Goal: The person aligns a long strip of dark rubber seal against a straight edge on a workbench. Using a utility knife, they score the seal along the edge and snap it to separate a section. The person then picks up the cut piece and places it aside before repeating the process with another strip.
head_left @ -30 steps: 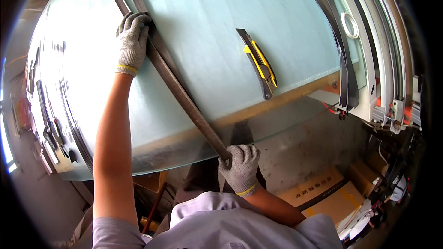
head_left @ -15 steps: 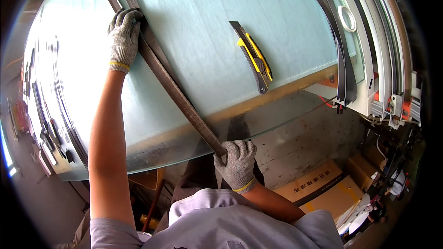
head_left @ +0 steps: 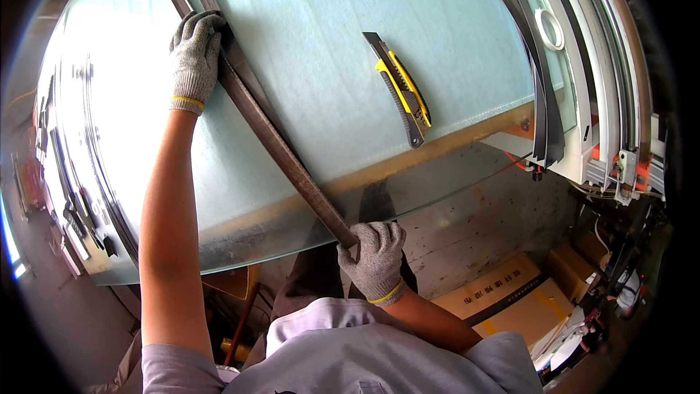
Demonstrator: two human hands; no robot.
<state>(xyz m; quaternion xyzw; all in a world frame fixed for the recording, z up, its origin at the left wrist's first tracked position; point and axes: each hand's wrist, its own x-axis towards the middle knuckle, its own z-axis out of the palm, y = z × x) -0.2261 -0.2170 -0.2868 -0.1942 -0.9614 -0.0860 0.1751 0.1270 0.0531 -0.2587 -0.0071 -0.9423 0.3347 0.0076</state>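
Note:
A long dark flat metal bar (head_left: 273,142) lies diagonally across a pale green glass sheet (head_left: 321,44) on a work table. My left hand (head_left: 194,58), in a grey knit glove, presses flat on the bar near its far end. My right hand (head_left: 375,257), also gloved, is closed around the bar's near end, just past the overhanging glass edge. A yellow and grey utility knife (head_left: 401,89) rests on the glass to the right of the bar, touched by neither hand.
Dark and white curved frame profiles (head_left: 583,80) are stacked along the right side. A white tape ring (head_left: 548,28) sits among them. Cardboard boxes (head_left: 503,299) lie on the floor below right. More strips line the left edge (head_left: 73,197).
Both hands stay on the bar. The bar, knife and glass sit slightly further left and higher in view than a second ago; my left hand has crept toward the bar's far end.

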